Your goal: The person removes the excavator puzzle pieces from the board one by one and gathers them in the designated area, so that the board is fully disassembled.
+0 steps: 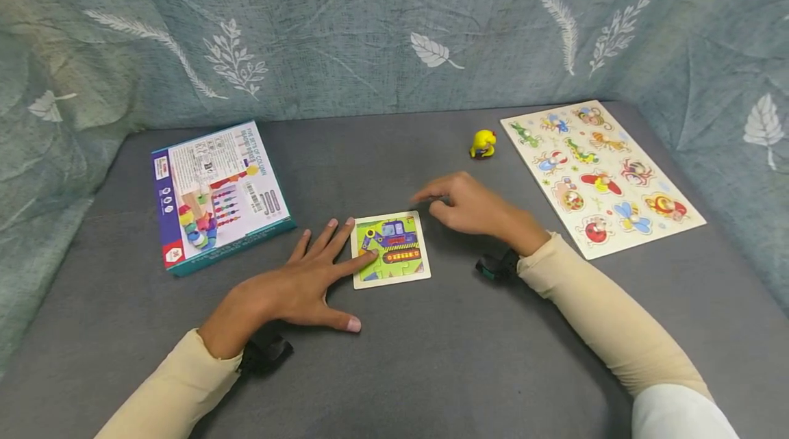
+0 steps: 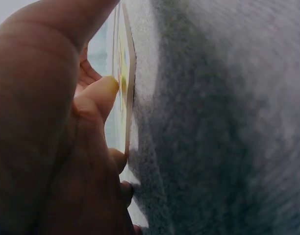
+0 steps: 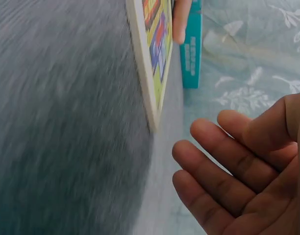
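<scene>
Spread and gripping nothing, our left hand rests its index finger on the digger jigsaw puzzle, which lies just right of it, nearly square, without a clear long axis. Our right hand, loosely bent and holding nothing, sits farther off, just beyond the puzzle's upper-right corner.

beige forearm sleeves, one topped by white cloth, end beside black wrist cameras.
</scene>
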Motion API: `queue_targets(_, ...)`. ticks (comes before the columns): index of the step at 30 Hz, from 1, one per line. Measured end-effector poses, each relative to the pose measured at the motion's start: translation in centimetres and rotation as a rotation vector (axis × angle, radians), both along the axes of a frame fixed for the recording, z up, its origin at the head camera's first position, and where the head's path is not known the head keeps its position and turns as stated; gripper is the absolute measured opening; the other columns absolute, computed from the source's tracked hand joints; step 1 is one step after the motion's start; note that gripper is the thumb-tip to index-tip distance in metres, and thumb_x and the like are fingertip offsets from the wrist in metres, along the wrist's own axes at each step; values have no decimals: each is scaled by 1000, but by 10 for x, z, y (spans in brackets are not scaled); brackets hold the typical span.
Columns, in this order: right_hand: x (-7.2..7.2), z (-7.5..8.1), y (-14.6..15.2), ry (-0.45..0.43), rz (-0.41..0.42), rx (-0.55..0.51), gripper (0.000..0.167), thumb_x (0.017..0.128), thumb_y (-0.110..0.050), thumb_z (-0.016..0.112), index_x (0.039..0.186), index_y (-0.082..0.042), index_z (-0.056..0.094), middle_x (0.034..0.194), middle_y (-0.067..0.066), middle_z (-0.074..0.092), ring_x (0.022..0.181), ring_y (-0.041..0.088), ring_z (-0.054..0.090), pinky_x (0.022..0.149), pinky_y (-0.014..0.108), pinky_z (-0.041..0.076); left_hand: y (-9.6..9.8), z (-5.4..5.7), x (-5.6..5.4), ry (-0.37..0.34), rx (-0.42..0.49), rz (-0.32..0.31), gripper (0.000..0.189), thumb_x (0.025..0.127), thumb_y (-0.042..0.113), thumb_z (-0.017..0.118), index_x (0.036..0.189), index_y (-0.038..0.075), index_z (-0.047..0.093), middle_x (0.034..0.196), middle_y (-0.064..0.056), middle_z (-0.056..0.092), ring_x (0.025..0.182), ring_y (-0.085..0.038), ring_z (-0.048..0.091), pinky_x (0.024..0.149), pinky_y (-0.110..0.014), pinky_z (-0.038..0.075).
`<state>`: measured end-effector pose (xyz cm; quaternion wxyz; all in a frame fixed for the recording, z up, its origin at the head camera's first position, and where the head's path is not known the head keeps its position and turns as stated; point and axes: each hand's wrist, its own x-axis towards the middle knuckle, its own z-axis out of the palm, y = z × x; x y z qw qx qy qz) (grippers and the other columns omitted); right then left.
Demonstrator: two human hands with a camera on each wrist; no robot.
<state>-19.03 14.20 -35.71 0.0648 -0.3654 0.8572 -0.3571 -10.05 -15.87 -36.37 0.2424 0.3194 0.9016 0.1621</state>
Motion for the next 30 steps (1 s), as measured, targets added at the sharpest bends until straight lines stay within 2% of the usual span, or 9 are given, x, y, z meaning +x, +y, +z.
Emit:
queue_targets(1,0,0,-4,-8,16,-4,36,89,-2,48,114,-6,73,113,5,69,55,11,41,52,29,37,0,0,0,0,0,0,98,75,74,64,155,31,27,161,-8,-16,144,-34,-17,108,-61,-11)
queue_targets(2,1,1,-7,-10,32,-3,36,89,-3,47,114,-6,73,112,5,69,58,10,45,53,29,38,0,0,-1,2,2,-1,98,75,74,65,155,30,28,161,-9,-16,144,-34,-17,107,-62,-12)
queue_targets(6,1,1,-21,-25,86,1,35,90,-5,48,116,-5,71,114,5,69,78,9,60,65,30,46,-1,-1,-2,11,2,0,99,74,74,65,155,30,27,161,-8,-16,144,-34,-18,107,-62,-12)
queue_targets(8,1,0,-27,-27,110,6,35,91,-5,48,118,-4,71,114,5,69,94,10,63,74,31,47,-2,-1,-2,14,-3,-1,101,73,74,66,155,31,26,161,-8,-16,144,-33,-18,107,-61,-12)
queue_targets(9,1,-1,-30,-26,122,11,34,92,-6,48,118,-4,70,114,4,69,96,9,63,76,31,48,-1,-2,-2,14,-6,-3,102,72,75,66,155,32,25,161,-8,-17,144,-33,-18,107,-61,-12)
queue_targets(14,0,-4,-42,-16,170,23,34,93,-8,48,119,-4,70,109,4,70,91,8,64,75,30,50,0,-2,-1,-1,-12,-11,108,68,76,68,156,32,22,161,-8,-18,144,-33,-18,108,-60,-13)
queue_targets(23,1,-9,-55,18,202,83,30,95,-10,51,118,-4,70,108,5,69,94,11,63,82,28,50,-1,-5,0,8,-11,-19,110,68,75,69,156,32,19,160,-9,-18,144,-33,-18,108,-59,-13)
queue_targets(30,2,-10,-68,85,203,149,32,94,-10,49,117,-4,70,95,1,63,71,9,53,68,27,45,-4,-4,1,14,-7,-20,108,69,75,68,156,31,21,161,-9,-18,145,-32,-18,108,-59,-12)
